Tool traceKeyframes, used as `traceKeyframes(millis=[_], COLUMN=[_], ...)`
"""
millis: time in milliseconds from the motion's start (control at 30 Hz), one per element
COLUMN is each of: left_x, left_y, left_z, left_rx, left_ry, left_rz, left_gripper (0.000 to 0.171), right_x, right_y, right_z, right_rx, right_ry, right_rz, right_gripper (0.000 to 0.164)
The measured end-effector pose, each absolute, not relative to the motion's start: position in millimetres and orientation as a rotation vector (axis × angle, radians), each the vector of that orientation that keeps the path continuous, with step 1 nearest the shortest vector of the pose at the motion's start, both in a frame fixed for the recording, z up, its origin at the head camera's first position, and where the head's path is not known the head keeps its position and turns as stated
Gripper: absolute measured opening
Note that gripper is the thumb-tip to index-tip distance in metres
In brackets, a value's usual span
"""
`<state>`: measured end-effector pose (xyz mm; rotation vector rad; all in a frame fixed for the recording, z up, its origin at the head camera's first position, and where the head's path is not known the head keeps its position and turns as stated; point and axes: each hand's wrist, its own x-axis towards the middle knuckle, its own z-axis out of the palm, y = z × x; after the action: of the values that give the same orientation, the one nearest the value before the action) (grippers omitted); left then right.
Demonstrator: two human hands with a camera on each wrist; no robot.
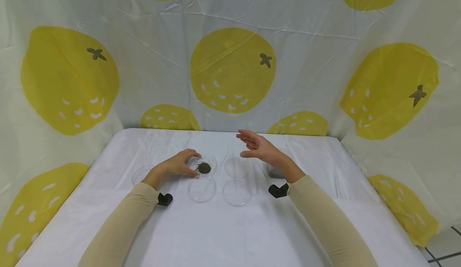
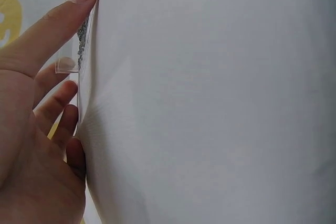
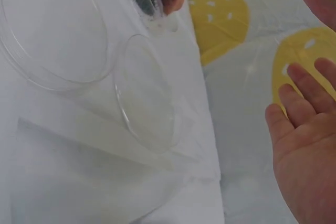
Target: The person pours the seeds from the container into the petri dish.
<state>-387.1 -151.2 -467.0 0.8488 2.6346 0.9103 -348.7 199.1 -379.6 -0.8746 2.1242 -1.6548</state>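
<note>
My left hand (image 1: 175,165) holds a clear petri dish (image 1: 215,163) at the back of the table, thumb on the near side and a finger on the far side. In the dish lies a small heap of dark, greenish crumbs (image 1: 204,168). From the left wrist view, the thumb (image 2: 63,22) lies against the dish's edge, close over the white cloth. Raised in the air, my right hand (image 1: 264,151) has its fingers extended and nothing in them. Beneath it on the table is a clear round dish (image 1: 237,167), also seen in the right wrist view.
Two more clear round dishes, one near left (image 1: 201,189) and one near right (image 1: 237,192), stand in front. Another clear round piece (image 1: 140,175) lies left of my left wrist. A grey object (image 1: 275,172) sits partly hidden behind my right wrist. A lemon-print curtain (image 1: 233,71) hangs behind the table.
</note>
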Motion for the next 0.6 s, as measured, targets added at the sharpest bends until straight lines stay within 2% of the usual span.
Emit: traceKeyframes(millis=[600], left_x=[-386.0], left_y=[-151.7], left_z=[-467.4], left_rx=[0.828], left_ry=[2.644], left_rz=[0.896], left_gripper=[0.074], right_x=[-348.8], right_y=[187.4], right_z=[-417.9], right_rx=[-0.818], right_ry=[2.189], right_rz=[-1.614], right_gripper=[0.075])
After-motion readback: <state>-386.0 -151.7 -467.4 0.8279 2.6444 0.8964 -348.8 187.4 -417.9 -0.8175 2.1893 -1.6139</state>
